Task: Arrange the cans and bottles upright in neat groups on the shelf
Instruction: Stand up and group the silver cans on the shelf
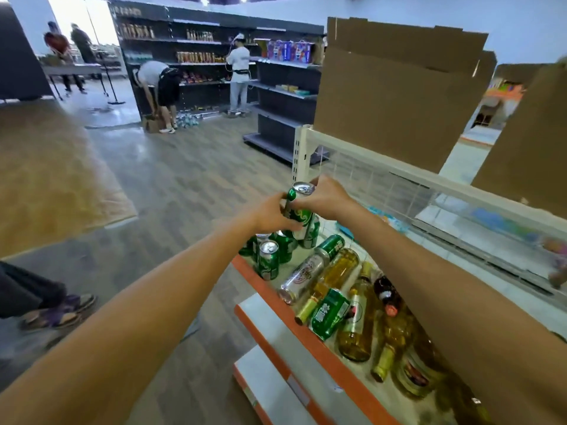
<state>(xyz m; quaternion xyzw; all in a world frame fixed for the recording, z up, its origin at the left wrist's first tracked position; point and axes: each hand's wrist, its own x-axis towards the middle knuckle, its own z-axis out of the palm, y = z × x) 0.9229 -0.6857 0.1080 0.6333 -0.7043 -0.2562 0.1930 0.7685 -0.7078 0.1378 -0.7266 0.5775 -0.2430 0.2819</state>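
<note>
A green can (pixel 299 207) is held upright above the far left end of the orange-edged shelf (pixel 310 338). My left hand (pixel 273 214) grips its lower body and my right hand (pixel 326 197) holds its upper part near the silver top. Below it stand several green cans (pixel 270 259) in an upright cluster. Nearer to me lie a silver can (pixel 302 276), a green can (pixel 329 312) and several yellow glass bottles (pixel 357 328) on their sides.
Brown cardboard sheets (pixel 395 93) stand on top of the shelf's white wire back (pixel 383 176). A lower white shelf (pixel 270 326) juts out below. A person's sandalled foot (pixel 58 311) is at the left. Two people work at dark shelves (pixel 214 65) across the wooden floor.
</note>
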